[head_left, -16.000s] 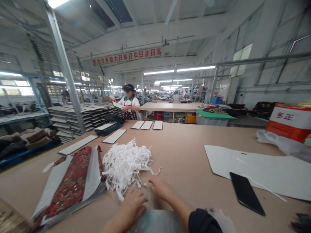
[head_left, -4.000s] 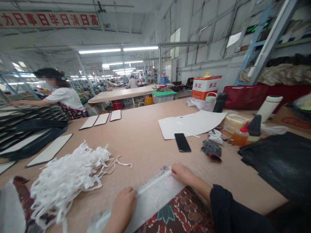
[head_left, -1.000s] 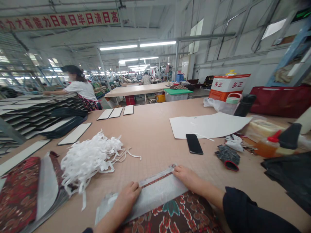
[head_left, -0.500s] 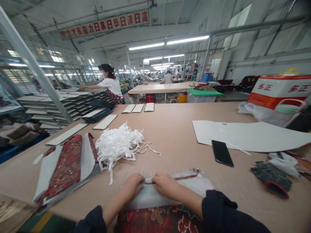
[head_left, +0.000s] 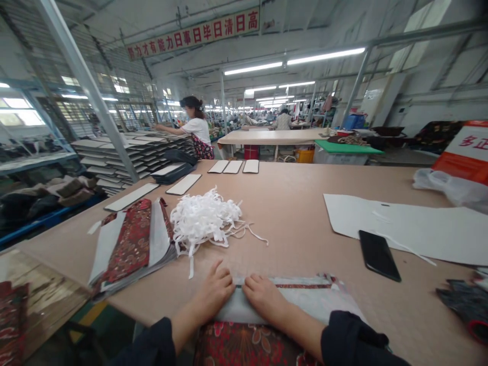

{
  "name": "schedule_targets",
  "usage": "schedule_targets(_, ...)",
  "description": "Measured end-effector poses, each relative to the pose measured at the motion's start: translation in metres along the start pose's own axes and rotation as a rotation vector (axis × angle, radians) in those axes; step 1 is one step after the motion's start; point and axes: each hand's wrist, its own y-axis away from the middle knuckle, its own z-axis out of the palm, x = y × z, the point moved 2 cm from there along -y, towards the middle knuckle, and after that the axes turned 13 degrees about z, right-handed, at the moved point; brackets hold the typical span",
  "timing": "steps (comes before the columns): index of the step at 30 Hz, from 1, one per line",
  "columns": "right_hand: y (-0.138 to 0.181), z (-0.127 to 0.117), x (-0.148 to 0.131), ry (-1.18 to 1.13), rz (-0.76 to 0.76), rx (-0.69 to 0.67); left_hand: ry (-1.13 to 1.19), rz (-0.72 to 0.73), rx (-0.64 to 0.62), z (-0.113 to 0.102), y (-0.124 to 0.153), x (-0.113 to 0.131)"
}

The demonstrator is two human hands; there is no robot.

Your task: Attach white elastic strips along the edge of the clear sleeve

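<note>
A red floral fabric piece (head_left: 244,345) with a pale grey lining strip (head_left: 308,300) folded over its far edge lies at the table's near edge. My left hand (head_left: 215,290) and my right hand (head_left: 263,297) rest side by side on the left part of that strip, fingers curled down and pressing its folded edge. A heap of white tape strips (head_left: 204,218) lies just beyond my left hand. A stack of red patterned pieces with grey lining (head_left: 131,246) sits to the left of the heap.
A black phone (head_left: 379,248) lies on the brown table (head_left: 297,218) beside a large white sheet (head_left: 412,226). A dark glove (head_left: 465,305) is at the right edge. White-faced panels (head_left: 183,184) lie further back. A person (head_left: 196,129) stands at stacked boards at the back left.
My hands have stayed together on the strip's folded edge and slid slightly left. My view has turned left, so the glove and the red box are nearly out of frame.
</note>
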Motion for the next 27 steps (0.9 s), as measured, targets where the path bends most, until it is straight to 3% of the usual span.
schedule_targets(5,0.024,-0.013,0.022,0.062,0.066,-0.092,-0.009,-0.064,0.026,-0.006,0.019,0.002)
schedule_targets(10,-0.004,-0.022,0.005,-0.01,0.188,-0.286,-0.011,-0.086,0.072,-0.008,0.029,0.01)
schedule_targets(15,-0.04,-0.007,-0.034,-0.212,0.089,-0.151,0.024,-0.15,0.06,-0.012,0.041,0.014)
schedule_targets(21,-0.038,0.01,-0.041,-0.15,-0.016,-0.052,0.148,-0.342,0.054,-0.004,0.048,0.009)
schedule_targets(24,-0.038,0.007,-0.038,-0.124,-0.124,-0.072,0.22,-0.453,0.045,0.002,0.045,0.003)
schedule_targets(27,-0.046,0.005,-0.033,-0.221,-0.035,-0.186,0.321,-0.524,0.028,0.004,0.043,-0.001)
